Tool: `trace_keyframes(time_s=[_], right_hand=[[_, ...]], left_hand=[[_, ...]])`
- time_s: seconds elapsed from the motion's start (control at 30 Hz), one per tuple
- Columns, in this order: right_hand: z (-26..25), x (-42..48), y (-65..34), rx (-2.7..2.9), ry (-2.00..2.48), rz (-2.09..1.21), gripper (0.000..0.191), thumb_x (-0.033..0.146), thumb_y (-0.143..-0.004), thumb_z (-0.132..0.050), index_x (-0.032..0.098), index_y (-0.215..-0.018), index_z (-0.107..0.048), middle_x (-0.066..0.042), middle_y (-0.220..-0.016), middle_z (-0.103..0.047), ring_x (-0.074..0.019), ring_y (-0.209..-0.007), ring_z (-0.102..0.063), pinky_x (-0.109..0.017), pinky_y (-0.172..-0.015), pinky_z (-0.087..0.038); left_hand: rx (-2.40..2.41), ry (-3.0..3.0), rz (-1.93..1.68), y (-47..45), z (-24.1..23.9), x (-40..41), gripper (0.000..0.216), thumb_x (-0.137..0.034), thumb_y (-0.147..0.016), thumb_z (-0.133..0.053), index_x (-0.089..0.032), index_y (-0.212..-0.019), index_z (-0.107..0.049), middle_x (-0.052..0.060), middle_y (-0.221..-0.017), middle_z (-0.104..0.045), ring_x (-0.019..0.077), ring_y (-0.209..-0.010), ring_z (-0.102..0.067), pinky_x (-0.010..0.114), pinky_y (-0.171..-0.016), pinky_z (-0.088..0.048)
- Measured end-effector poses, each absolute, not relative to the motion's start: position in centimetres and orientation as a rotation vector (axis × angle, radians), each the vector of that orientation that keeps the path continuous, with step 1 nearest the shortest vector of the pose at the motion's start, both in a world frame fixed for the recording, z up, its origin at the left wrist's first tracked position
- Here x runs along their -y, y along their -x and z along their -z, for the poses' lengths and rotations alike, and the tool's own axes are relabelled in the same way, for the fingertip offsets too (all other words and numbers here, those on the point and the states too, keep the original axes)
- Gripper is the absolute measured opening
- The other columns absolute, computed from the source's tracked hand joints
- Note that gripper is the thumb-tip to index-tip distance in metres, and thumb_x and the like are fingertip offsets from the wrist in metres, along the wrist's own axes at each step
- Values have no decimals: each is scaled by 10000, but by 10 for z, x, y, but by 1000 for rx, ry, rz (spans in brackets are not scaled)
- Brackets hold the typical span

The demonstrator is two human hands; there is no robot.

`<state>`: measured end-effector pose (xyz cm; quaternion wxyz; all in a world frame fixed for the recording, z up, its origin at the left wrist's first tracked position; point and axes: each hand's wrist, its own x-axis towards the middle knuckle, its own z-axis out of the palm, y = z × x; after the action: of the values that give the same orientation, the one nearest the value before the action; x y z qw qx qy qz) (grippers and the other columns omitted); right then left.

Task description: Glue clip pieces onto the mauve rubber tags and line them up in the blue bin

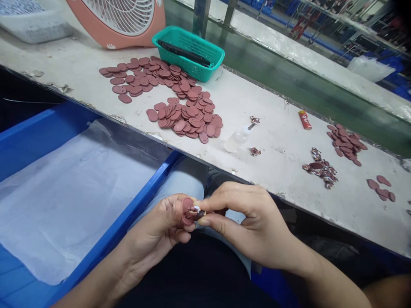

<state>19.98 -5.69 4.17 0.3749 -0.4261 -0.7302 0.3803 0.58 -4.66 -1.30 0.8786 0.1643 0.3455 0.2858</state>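
Note:
My left hand [160,229] is closed around a reddish-brown oval tag [186,210], held in front of my lap below the table edge. My right hand [250,222] pinches a small patterned scrap [195,212] against that tag with thumb and forefinger. The two hands touch at the fingertips. On the white table above lies a big heap of the same oval tags [186,117], and a second spread of tags [144,75] lies further back.
A blue bin lined with white plastic [64,192] sits at my left. On the table are a green basket [189,53], a pink fan [122,21], a clear squeeze bottle [237,137], a red lighter [304,119], a scrap pile [321,169] and more tags [346,143] at right.

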Motion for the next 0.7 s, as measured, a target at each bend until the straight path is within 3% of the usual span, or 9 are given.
trace_keyframes(time_s=[0.4, 0.7], right_hand=[[-48, 63, -201, 1945, 975, -887, 158, 86, -894, -700, 147, -1039, -713, -48, -824, -745, -124, -717, -681, -234, -681, -572], [-43, 64, -202, 1936, 993, -898, 199, 88, -899, -692, 167, -1080, -716, -48, -841, -764, -130, -734, -698, -238, -697, -588]], left_hand=[[-690, -343, -613, -4, 2, 51, 341, -469, -627, -926, -182, -729, -773, -11, -600, -646, 71, -540, -548, 126, -514, -488], [-744, -324, -585, -8, 3, 49, 382, -487, -572, -948, -180, -714, -771, -24, -561, -628, 63, -520, -532, 124, -510, -479]])
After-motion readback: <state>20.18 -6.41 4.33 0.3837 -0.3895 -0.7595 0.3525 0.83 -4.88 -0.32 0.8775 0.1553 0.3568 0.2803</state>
